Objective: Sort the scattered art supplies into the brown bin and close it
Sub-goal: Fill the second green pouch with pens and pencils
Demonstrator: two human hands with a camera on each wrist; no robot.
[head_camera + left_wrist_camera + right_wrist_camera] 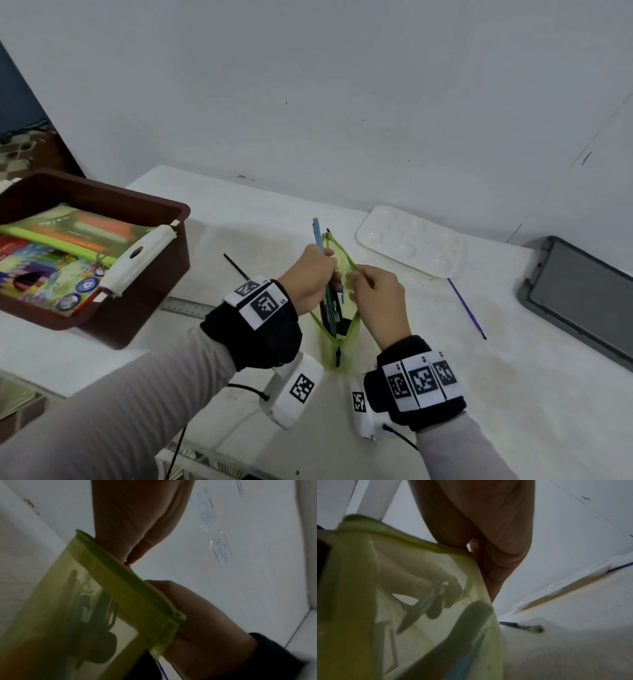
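Note:
A green mesh pouch (346,274) stands open at the table's middle, with dark pens inside. My left hand (313,274) grips a blue pencil (318,236) whose lower end is down in the pouch mouth. My right hand (371,291) pinches the pouch's right rim and holds it apart. The wrist views show the pouch (89,601) (412,601) from below, with dark shapes inside. The brown bin (113,202) sits open at the left and holds colourful booklets and a white handle (137,257).
A white paint palette (411,240) lies behind the pouch. A purple brush (466,306) lies to the right, a thin black stick (236,265) and a metal ruler (186,305) to the left. A grey lid (579,294) rests at the right edge.

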